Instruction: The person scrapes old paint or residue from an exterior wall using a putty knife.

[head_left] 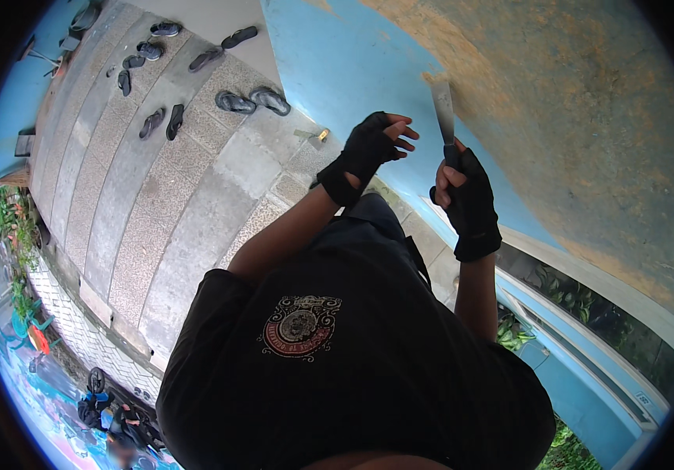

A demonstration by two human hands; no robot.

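My right hand [466, 188], in a black fingerless glove, is closed round the dark handle of a putty knife [443, 110]. The knife points up and away from me, its broad metal tip at the wall [360, 59]. There the blue paint borders a large bare, brownish patch [572, 117]. Whether the tip presses on the surface I cannot tell. To the left of the knife, my left hand [375, 145], gloved the same way, is raised near the wall with its fingers apart and nothing in them.
Several dark sandals [235, 102] lie scattered on the striped paving [188, 196] to the left. A small yellowish object [323, 135] lies near the wall's foot. Plants [12, 227] and a motorcycle [98, 384] are at the lower left. A blue-and-white ledge [572, 345] runs at my right.
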